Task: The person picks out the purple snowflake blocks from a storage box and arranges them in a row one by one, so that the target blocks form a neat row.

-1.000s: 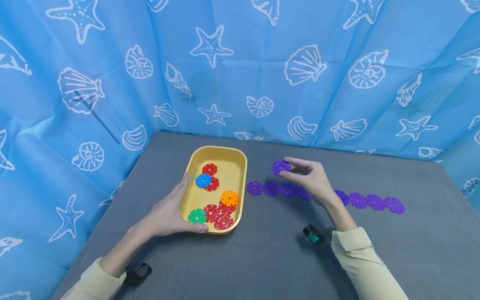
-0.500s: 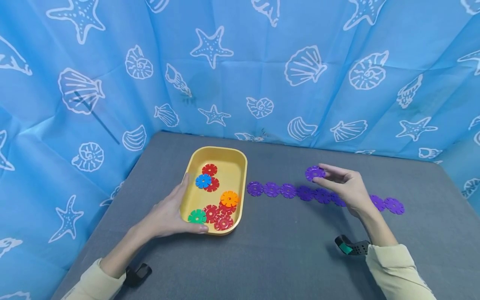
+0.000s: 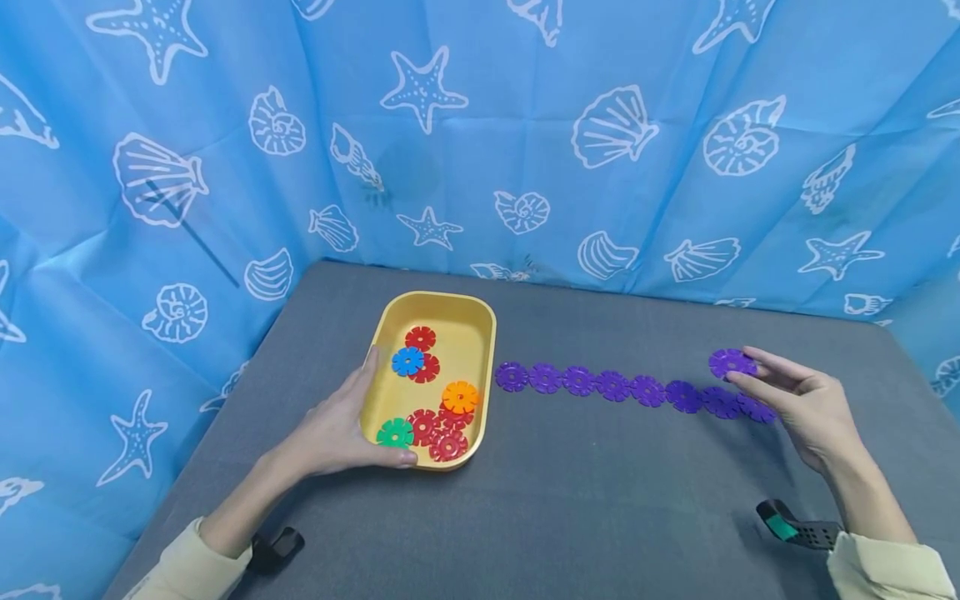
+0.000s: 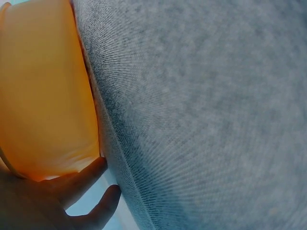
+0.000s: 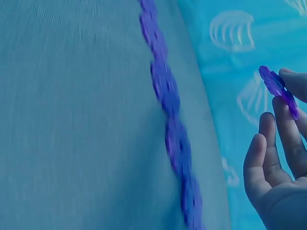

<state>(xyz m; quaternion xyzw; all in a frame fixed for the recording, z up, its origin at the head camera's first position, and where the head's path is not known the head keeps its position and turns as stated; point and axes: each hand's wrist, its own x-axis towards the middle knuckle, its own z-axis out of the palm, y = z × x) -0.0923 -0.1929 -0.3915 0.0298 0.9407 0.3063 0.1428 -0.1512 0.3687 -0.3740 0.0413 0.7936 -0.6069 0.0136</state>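
Between thumb and fingertips, my right hand pinches a purple notched interlocking disc, raised over the right end of a row. In the right wrist view the pinched disc appears nearly edge-on. That row of purple discs runs across the table from beside the tray; its right end is partly hidden by my hand. My left hand grips the near-left corner of a yellow tray, thumb at the front rim and fingers along the left side. The tray's wall fills the upper left of the left wrist view.
Inside the tray lie several red discs, a blue disc, an orange disc and a green disc. A blue shell-patterned curtain hangs behind and left of the grey table.
My right hand has carried the purple disc rightward along the row, from near its left part to its right end. The left hand and tray have stayed in place.
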